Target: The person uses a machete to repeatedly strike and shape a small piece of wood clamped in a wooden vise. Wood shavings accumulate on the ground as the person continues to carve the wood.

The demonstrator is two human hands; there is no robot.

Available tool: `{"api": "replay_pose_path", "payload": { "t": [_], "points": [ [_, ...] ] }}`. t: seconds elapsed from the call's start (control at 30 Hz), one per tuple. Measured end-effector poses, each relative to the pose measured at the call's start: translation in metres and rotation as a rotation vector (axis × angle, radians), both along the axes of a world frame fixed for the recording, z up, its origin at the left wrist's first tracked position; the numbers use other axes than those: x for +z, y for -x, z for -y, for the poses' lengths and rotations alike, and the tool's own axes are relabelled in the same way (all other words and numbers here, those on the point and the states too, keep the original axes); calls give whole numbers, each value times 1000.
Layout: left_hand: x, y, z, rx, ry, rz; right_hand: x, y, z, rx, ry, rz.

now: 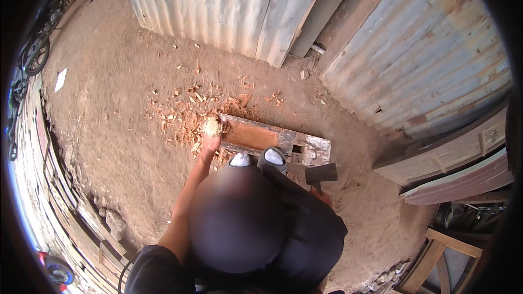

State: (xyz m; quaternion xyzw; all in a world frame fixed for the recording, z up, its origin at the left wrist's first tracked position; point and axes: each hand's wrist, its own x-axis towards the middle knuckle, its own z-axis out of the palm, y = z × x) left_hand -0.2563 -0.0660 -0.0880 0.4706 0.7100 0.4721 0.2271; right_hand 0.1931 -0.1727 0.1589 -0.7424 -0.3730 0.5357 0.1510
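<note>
A wooden plank (303,140) with a long hollowed recess and a small square hole lies on the ground in front of my feet. At its left end, my left hand (211,142) is closed round a tool whose pale, frayed round top (212,126) looks like the battered end of a wooden handle; its lower part is hidden. Near the plank's right end, my right hand (323,196) grips the handle of a mallet (321,172) with a dark, blocky rectangular head. Its fingers are partly hidden by my body.
Wood chips (190,109) lie scattered around the plank's left end. My shoes (272,158) stand against its near edge. Corrugated metal sheets (212,8) rise ahead and to the right. Stacked boards (71,207) line the left, and a wooden frame (436,261) stands at the lower right.
</note>
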Motion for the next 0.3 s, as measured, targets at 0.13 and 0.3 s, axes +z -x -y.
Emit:
{"api": "replay_pose_path", "payload": {
  "t": [0.13, 0.3],
  "points": [
    [51, -41, 1, -212, -95, 495, 12, -7, 14, -44, 16, 16],
    [80, -46, 3, -231, 5, 308, 17, -4, 2, 66, 46, 79]
  ]
}}
